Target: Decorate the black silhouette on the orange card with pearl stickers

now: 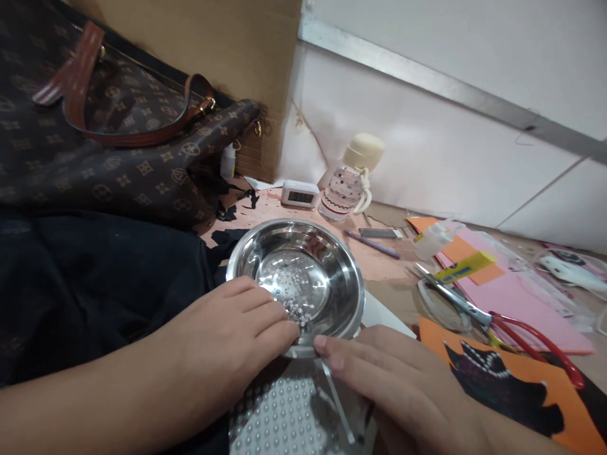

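Note:
My left hand (232, 338) rests over the near rim of a steel bowl (341, 265), fingertips pressed together at a small cluster of pearl beads (298, 311) inside. My right hand (403, 379) lies just right of it, fingers held together and pressing on a clear plastic sheet (336, 395). Under both hands sits a sheet of half-pearl stickers (279, 414). What the fingertips hold is too small to make out.
A brown patterned handbag (95, 145) and black cloth (95, 291) fill the left. Behind the bowl stand a small digital clock (300, 194) and a bottle (348, 180). Right: red-handled scissors (502, 322), orange card with a black shape (512, 379), pink sheets (516, 297), a purple pen (372, 243).

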A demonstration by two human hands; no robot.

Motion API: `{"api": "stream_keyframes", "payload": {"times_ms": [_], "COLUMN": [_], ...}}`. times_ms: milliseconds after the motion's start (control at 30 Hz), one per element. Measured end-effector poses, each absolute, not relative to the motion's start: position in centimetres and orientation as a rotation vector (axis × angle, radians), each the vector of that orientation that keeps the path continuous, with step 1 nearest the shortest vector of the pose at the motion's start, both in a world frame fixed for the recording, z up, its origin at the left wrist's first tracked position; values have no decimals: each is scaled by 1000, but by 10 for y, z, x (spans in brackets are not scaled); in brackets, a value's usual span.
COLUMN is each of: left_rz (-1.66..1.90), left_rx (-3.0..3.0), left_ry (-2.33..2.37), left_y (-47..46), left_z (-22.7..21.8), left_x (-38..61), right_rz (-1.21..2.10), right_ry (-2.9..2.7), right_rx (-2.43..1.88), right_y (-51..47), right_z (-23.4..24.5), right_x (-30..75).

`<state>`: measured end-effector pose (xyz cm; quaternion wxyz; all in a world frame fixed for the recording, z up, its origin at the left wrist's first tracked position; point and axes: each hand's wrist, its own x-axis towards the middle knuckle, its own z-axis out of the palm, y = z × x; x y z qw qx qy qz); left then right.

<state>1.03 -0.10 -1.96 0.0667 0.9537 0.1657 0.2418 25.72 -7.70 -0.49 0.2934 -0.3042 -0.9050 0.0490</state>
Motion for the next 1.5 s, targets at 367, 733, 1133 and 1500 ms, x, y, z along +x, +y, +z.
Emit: {"api": "stream_keyframes", "payload": {"times_ms": [367,733,1133,1500], "left_rz": [672,717,686,676], "left_rx": [2971,2982,2986,2976], "left_ry": [534,522,536,551], "left_y": [-5,-11,-12,-15], "left_z": [-18,-17,-18,-18], "left_x": [11,13,15,11], "right_rz": [315,347,211,208], "right_ry": [-2108,-2263,-2410,-2437], "right_rx": [-979,-861,-802,-795], "right_y": [-81,-70,-66,-65], "right_z": [-12,-17,-47,-41], "right_x": [256,249,263,260]}}
